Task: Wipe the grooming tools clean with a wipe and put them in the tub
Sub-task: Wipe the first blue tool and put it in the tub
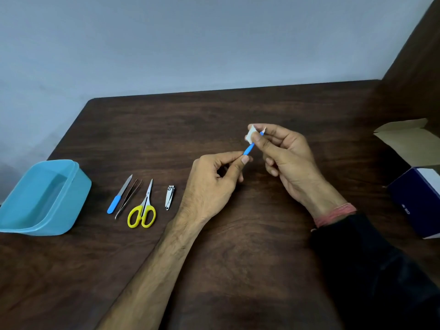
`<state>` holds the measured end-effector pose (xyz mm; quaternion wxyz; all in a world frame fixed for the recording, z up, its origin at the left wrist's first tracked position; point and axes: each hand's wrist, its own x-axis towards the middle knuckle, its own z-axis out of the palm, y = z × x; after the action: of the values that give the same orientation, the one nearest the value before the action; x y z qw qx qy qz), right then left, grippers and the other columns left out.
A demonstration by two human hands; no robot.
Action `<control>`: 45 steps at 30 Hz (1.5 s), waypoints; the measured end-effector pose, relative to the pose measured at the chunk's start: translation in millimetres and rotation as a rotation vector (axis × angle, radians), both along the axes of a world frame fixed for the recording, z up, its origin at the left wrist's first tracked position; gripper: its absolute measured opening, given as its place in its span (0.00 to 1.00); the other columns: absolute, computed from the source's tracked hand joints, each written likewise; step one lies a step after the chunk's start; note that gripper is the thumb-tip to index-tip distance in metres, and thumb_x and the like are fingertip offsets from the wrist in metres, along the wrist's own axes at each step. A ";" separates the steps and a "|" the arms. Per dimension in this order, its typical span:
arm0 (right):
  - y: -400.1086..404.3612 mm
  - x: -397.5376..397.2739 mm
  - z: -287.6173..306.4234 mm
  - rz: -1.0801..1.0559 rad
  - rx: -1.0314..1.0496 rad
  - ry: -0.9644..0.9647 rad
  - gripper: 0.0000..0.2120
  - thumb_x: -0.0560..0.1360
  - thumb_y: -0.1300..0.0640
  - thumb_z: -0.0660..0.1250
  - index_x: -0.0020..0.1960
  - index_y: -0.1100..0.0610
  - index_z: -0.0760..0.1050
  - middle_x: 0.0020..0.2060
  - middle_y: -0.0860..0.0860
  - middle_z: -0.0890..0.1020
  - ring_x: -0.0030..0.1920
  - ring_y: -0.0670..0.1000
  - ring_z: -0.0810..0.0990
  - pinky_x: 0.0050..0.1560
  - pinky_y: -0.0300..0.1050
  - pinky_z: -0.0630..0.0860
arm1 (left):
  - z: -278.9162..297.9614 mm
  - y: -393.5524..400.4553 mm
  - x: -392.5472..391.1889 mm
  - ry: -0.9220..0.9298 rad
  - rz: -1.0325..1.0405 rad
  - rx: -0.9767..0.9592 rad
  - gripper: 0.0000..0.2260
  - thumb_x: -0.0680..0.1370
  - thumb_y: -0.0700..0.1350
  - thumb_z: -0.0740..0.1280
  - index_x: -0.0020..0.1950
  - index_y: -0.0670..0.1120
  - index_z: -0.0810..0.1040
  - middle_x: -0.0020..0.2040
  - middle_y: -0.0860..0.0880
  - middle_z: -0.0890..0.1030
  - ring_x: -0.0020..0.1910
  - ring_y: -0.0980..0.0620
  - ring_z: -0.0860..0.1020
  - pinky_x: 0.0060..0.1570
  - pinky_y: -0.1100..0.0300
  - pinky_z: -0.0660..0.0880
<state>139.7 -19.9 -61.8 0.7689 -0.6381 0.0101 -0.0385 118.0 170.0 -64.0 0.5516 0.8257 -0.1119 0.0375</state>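
Nearest me, the dark wood-grain table [238, 270] runs bare under my forearms, with open surface between my arms and on toward its near edge. My right sleeve [371, 270] is dark cloth, and a reddish thread band [335, 214] circles that wrist. Out to the left, a blue plastic tub [78, 186] with rounded corners sits near the table's left edge, tilted in this wide view. Just right of it lie four tools in a row, apart from each other or nearly touching: a blue-handled nail file [119, 195], slim dark tweezers [128, 198] just beside it, yellow-handled scissors [142, 211], and a small metal nail clipper [170, 196]. My left hand [214, 184] pinches the lower end of a thin blue-handled tool [248, 148] between thumb and fingertips. My right hand [288, 158], just beyond, pinches a small white wipe [250, 135] around the tool's upper end, held above the table's middle. At the right edge stands an open cardboard box [414, 186], navy and white. Behind it all, the table's far edge meets a plain pale wall [190, 44]
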 end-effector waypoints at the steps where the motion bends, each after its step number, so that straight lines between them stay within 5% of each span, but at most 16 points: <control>1: -0.7 0.5 0.0 -0.002 0.023 0.004 0.10 0.83 0.60 0.74 0.63 0.58 0.84 0.54 0.58 0.90 0.26 0.42 0.68 0.23 0.36 0.64 | -0.1 -0.4 -0.4 -0.012 -0.003 0.021 0.07 0.87 0.53 0.71 0.58 0.58 0.91 0.35 0.54 0.85 0.30 0.61 0.76 0.36 0.63 0.72; 13: -6.1 -1.2 8.1 0.069 0.183 0.052 0.10 0.76 0.58 0.76 0.57 0.56 0.85 0.54 0.56 0.89 0.30 0.42 0.72 0.29 0.35 0.67 | 0.9 0.2 -0.4 -0.041 -0.006 0.002 0.08 0.87 0.52 0.71 0.59 0.56 0.91 0.37 0.55 0.86 0.33 0.61 0.78 0.37 0.67 0.73; 20: -17.2 6.5 9.5 -0.044 0.523 0.111 0.08 0.81 0.63 0.72 0.56 0.51 0.84 0.52 0.50 0.88 0.32 0.41 0.71 0.30 0.33 0.68 | 0.3 -0.3 0.2 -0.021 0.018 -0.041 0.08 0.87 0.52 0.71 0.57 0.56 0.90 0.37 0.54 0.86 0.28 0.61 0.75 0.31 0.63 0.72; 28: -6.4 3.9 4.5 0.035 0.264 0.062 0.13 0.84 0.65 0.69 0.65 0.56 0.84 0.49 0.47 0.88 0.35 0.42 0.74 0.37 0.36 0.73 | 1.2 -0.5 1.1 -0.021 0.038 -0.078 0.08 0.88 0.51 0.70 0.57 0.56 0.89 0.39 0.53 0.87 0.28 0.56 0.73 0.30 0.58 0.74; 37: -7.2 3.9 5.8 0.068 0.260 0.069 0.11 0.86 0.64 0.67 0.64 0.56 0.84 0.53 0.51 0.88 0.36 0.43 0.75 0.39 0.38 0.73 | -0.6 0.0 2.2 -0.015 0.042 -0.094 0.08 0.88 0.52 0.69 0.58 0.58 0.89 0.40 0.52 0.87 0.29 0.56 0.73 0.34 0.50 0.77; 45: -4.6 0.7 10.2 0.031 0.268 0.079 0.07 0.82 0.64 0.72 0.59 0.59 0.85 0.45 0.54 0.88 0.43 0.48 0.86 0.43 0.41 0.84 | 0.5 -0.5 1.4 -0.032 0.040 -0.071 0.07 0.87 0.51 0.70 0.58 0.56 0.89 0.40 0.53 0.88 0.28 0.56 0.73 0.31 0.59 0.75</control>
<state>140.4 -24.5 -51.6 0.8468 -0.5307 0.0356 0.0005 119.4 169.5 -63.5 0.5779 0.8069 -0.1026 0.0657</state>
